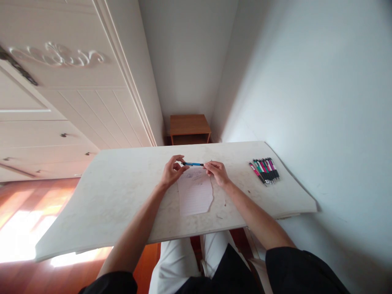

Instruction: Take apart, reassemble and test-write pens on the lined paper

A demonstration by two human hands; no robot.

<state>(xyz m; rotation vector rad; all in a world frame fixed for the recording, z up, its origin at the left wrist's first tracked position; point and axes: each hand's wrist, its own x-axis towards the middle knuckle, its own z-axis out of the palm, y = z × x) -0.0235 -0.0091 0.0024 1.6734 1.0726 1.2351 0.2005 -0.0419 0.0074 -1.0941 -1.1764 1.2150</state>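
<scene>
Level above the tabletop is a blue ballpoint pen (193, 164) with dark ends. At its right end, my right hand (217, 171) pinches it between thumb and fingertips. Around the left end curl the thumb and fingers of my left hand (173, 170), with the index finger arched above the pen. The exact contact there is too small to make out clearly. Below both hands lies a lined sheet of paper (196, 196) with a torn right edge and dark scribbles across its top.
Several pens (266, 170) with coloured barrels and black grips lie side by side on the right of the white table (122, 196). A wall (330, 122) runs along the right. A white cabinet (92, 106) stands at left, and a small wooden stand (190, 124) behind the table.
</scene>
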